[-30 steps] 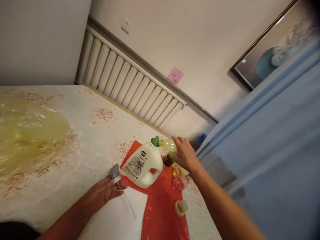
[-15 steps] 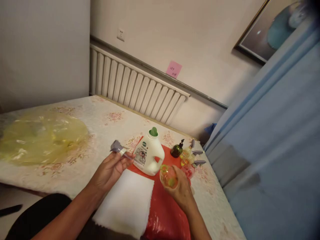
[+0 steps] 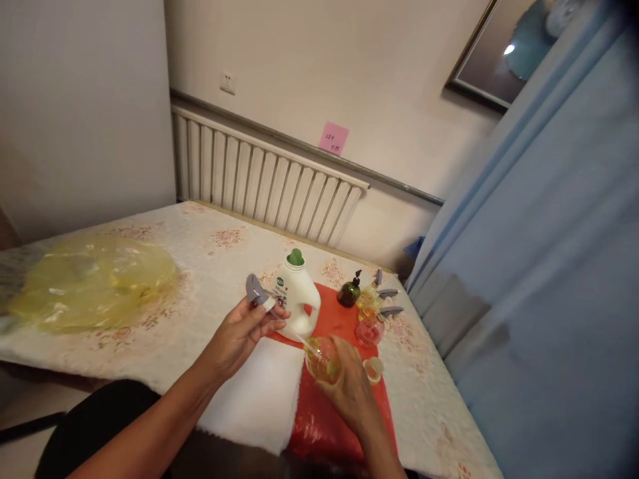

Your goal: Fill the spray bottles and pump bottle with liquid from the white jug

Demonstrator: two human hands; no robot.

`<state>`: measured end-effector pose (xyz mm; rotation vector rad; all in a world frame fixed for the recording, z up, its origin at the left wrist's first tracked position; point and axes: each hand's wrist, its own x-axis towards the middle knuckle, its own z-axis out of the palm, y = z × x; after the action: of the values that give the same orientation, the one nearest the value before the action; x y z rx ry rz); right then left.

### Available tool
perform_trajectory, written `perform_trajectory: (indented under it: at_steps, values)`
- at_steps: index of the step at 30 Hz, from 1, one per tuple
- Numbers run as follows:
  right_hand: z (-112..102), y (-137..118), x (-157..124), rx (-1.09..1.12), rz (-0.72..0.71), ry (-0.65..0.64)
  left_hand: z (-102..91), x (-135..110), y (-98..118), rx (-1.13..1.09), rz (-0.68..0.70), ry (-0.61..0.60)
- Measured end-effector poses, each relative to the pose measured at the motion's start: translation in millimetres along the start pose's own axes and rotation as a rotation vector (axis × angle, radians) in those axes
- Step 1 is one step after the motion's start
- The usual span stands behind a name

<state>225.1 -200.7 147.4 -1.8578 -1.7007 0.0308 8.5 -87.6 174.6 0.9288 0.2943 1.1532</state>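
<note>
Tabletop: small yellowish bottle [image 3: 323, 361] (clear)

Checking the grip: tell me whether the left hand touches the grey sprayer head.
Touching. The head view shows the left hand's fingertips pinching the grey sprayer head at its collar, with no gap.

Jug [image 3: 298, 298]: glossy white plastic. Small bottle [image 3: 323, 360]: clear plastic. Mat [image 3: 344, 392]: shiny red. Towel [image 3: 254, 392]: matt white cloth.

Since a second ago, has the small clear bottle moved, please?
Yes. The small clear bottle left the white jug's green spout and now sits nearer, in the right hand.
</note>
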Motion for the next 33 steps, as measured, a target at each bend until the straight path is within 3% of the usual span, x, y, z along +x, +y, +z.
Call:
perform_trajectory:
  at_steps: [7, 20, 25, 33]
  values:
    - [-4, 2, -7, 0.014, 0.020, 0.030, 19.5, -1, 6, 0.076, 0.081, 0.008]
    - [13, 29, -18, 0.111, 0.075, 0.081, 18.5, -1, 4, 0.291, 0.103, 0.012]
    - [20, 30, -20, 0.098, 0.048, 0.089, 20.2, -3, -4, 0.353, 0.048, 0.016]
    - [26, 13, -19, 0.110, 0.012, 0.071, 40.0, -12, -30, 0.363, -0.090, -0.042]
